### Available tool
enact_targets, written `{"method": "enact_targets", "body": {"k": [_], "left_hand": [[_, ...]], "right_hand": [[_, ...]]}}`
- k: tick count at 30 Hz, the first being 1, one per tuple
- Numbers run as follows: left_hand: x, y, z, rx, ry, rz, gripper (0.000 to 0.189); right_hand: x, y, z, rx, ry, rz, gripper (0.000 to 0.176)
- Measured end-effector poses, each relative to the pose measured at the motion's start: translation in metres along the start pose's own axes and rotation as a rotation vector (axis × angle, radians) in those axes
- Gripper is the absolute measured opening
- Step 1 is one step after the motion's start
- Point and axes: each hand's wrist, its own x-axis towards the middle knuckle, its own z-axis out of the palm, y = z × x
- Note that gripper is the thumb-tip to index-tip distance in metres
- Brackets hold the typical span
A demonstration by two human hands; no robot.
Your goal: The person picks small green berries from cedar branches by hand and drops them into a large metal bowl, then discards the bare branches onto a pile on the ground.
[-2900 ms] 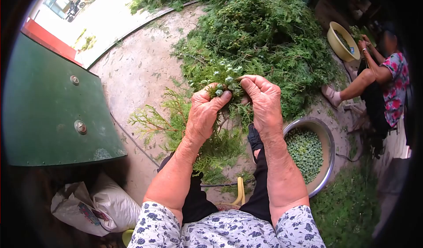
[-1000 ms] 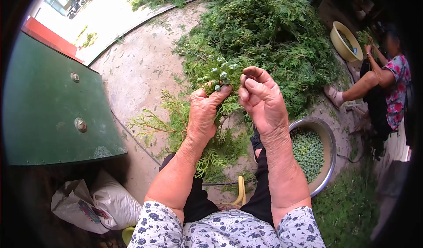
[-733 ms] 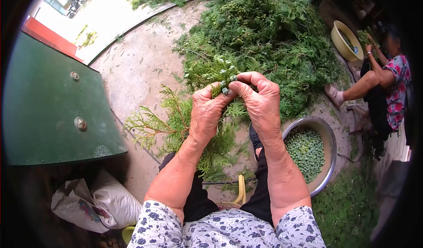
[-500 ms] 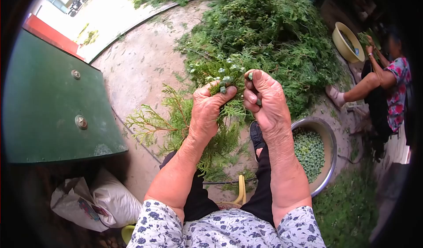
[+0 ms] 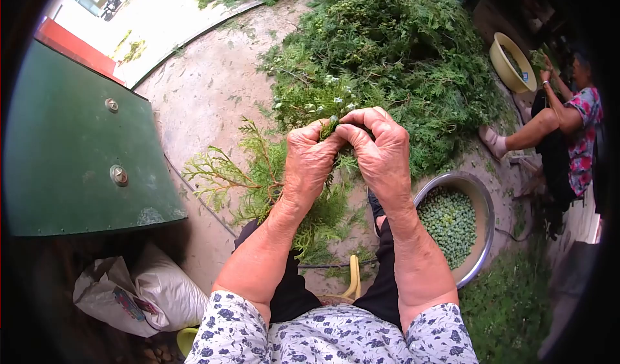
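Note:
My left hand (image 5: 308,158) is closed around a leafy cypress branch (image 5: 261,183), whose green sprays hang out to the left and below. Pale green cones (image 5: 336,99) cluster on the sprays just beyond my fingers. Against it, my right hand (image 5: 380,147) is closed, its thumb and forefinger pinching at a green cone (image 5: 333,121) by my left fingertips. Whether other cones lie inside the right palm is hidden. Right of my right forearm, a metal basin (image 5: 485,199) holds many picked green cones (image 5: 449,225).
A large heap of cypress branches (image 5: 394,54) lies ahead. At right, a seated person (image 5: 575,118) handles greenery beside a yellow basin (image 5: 500,60). A green metal panel (image 5: 77,144) and white sacks (image 5: 165,290) are on the left. Cut greenery (image 5: 504,306) covers the lower right floor.
My right hand has moved left to meet my left hand and now pinches at a cone there. Cones seen in its curled fingers before are now hidden. My left hand keeps the branch.

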Motion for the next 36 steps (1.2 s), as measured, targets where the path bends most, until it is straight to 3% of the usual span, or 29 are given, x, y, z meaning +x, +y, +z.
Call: {"method": "enact_targets", "body": {"k": [1,3,4,6,7,12,15,16,18,22,24,26,28,33,36], "left_hand": [[0.0,0.0,0.0,0.005,-0.003,-0.002,0.012],[-0.001,0.007,0.005,-0.034,0.014,-0.012,0.01],[-0.001,0.009,0.006,-0.074,0.031,-0.021,0.009],[0.002,0.006,0.004,-0.018,0.027,-0.002,0.008],[0.002,0.008,0.007,-0.044,0.031,-0.005,0.008],[0.002,0.006,0.007,-0.029,0.064,0.04,0.011],[0.001,0.009,0.004,0.193,0.053,0.051,0.013],[0.0,0.009,0.003,0.262,0.029,0.057,0.012],[-0.001,0.009,0.003,0.331,0.005,0.063,0.011],[0.0,0.003,0.002,0.396,-0.001,0.163,0.015],[0.0,0.001,0.002,0.348,-0.013,0.169,0.017],[0.0,0.004,0.001,0.222,0.007,0.053,0.018],[0.0,0.009,0.002,0.157,0.003,-0.047,0.018],[0.002,0.008,0.006,-0.044,0.005,-0.003,0.014],[0.001,0.01,0.01,-0.007,0.008,0.001,0.018]], "right_hand": [[0.0,0.0,-0.002,0.0,0.0,0.001,0.007],[0.002,-0.002,-0.008,0.565,-0.12,0.501,0.006],[0.002,0.0,-0.011,0.565,-0.122,0.501,0.006],[0.003,0.003,-0.017,1.079,-0.146,0.636,0.007],[0.004,0.001,-0.017,1.138,-0.14,0.625,0.009],[0.005,-0.008,-0.018,1.216,-0.115,0.674,0.01],[0.002,-0.014,-0.014,0.707,-0.122,0.624,0.014],[0.002,-0.011,-0.009,0.707,-0.121,0.625,0.014],[0.0,-0.001,0.001,0.064,-0.005,-0.096,0.016],[-0.002,-0.006,0.001,-0.046,0.007,-0.011,0.016],[-0.003,-0.006,0.0,0.001,-0.002,0.027,0.013],[-0.002,-0.005,-0.006,0.049,-0.012,0.065,0.01],[0.002,-0.002,-0.018,0.881,-0.133,0.538,0.006],[0.008,-0.005,-0.023,1.162,0.027,0.609,0.015],[0.007,0.001,-0.021,1.045,0.01,0.614,0.015]]}}
